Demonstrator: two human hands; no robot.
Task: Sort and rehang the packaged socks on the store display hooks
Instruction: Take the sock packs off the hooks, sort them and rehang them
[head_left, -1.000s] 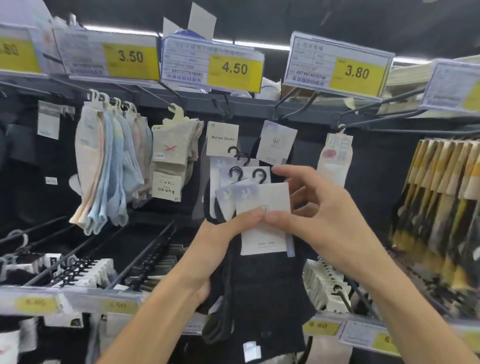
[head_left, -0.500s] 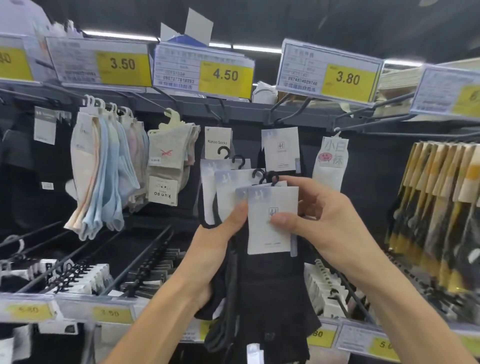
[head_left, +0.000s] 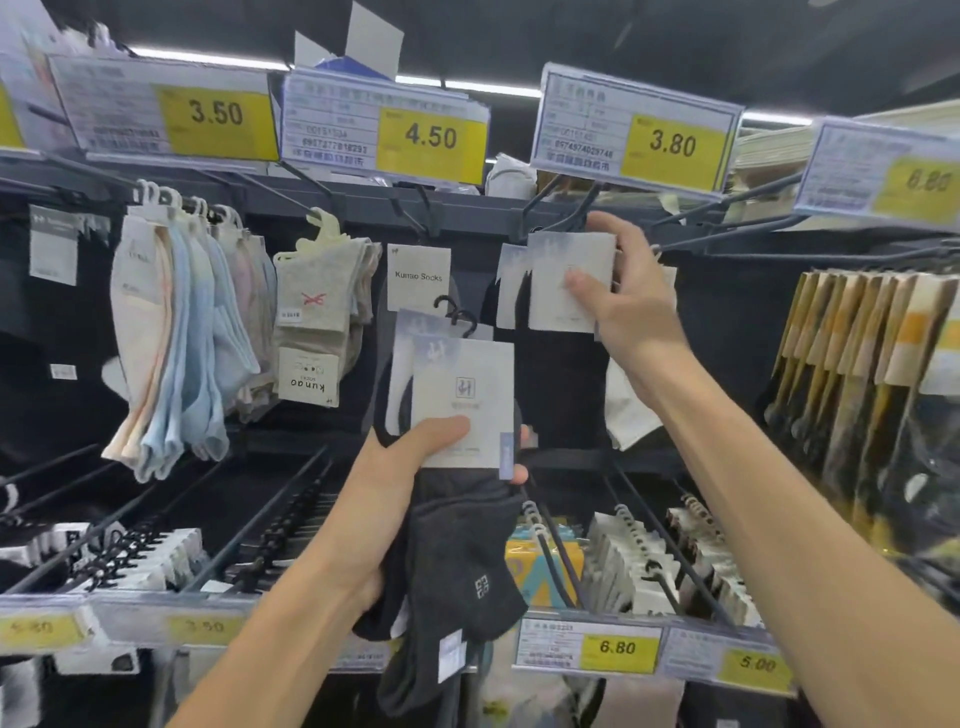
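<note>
My left hand (head_left: 410, 467) grips a stack of dark sock packs (head_left: 457, 551) by their white header cards (head_left: 462, 400), thumb pressed on the front card; small black hooks stick up from the stack. My right hand (head_left: 631, 306) is raised at the display hook (head_left: 561, 218) under the 3.80 price tag (head_left: 636, 130). It pinches one dark sock pack by its white card (head_left: 569, 280), level with that hook. Another white card hangs just left of it. Whether the pack's hook sits on the display hook is hidden.
A Kunao Socks card (head_left: 418, 278) hangs under the 4.50 tag (head_left: 384, 130). Grey socks (head_left: 319, 317) and pastel socks (head_left: 171, 338) hang to the left, yellow-carded packs (head_left: 872, 374) to the right. Long black pegs (head_left: 270, 519) with more packs jut out below, above the 6.80 tag (head_left: 589, 647).
My right hand took the front pack off the stack and lifted it up and right to the hook under the 3.80 tag. My left hand stayed holding the remaining stack.
</note>
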